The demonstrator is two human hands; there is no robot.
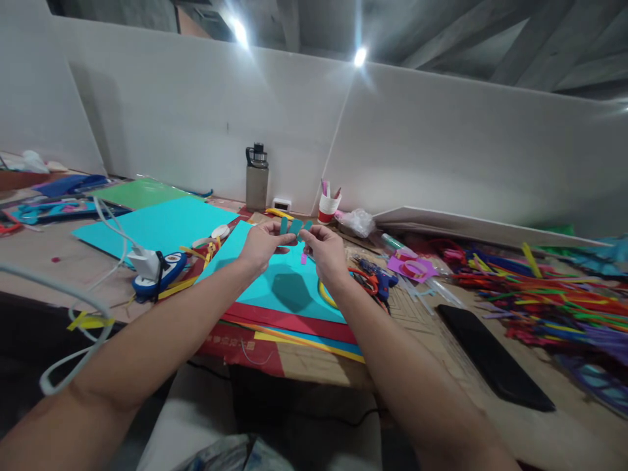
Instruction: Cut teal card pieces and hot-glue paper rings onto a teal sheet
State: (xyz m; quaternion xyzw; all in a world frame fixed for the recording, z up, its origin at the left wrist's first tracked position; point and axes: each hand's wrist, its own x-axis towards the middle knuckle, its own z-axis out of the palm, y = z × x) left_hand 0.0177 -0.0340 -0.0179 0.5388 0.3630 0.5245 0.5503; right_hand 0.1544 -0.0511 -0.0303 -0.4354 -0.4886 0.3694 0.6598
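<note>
Over the turquoise sheets (318,301), both hands come together and hold up a small teal cut piece (295,227) with several upright tabs. My left hand (262,243) pinches it from the left side between thumb and fingers. From the right, my right hand (324,247) is closed on the piece's other end. A small pink piece (304,259) shows just under the right fingers; whether it is attached or lies on the sheet, I cannot tell. A yellow-handled ring shape (324,294) is partly hidden behind the right wrist.
A power strip with a white charger (147,265) is at left. Behind stand a bottle (257,183) and a cup of pens (328,208). At right lie a blue glue gun (385,282), a black phone (495,356) and a pile of coloured pipe cleaners (544,291).
</note>
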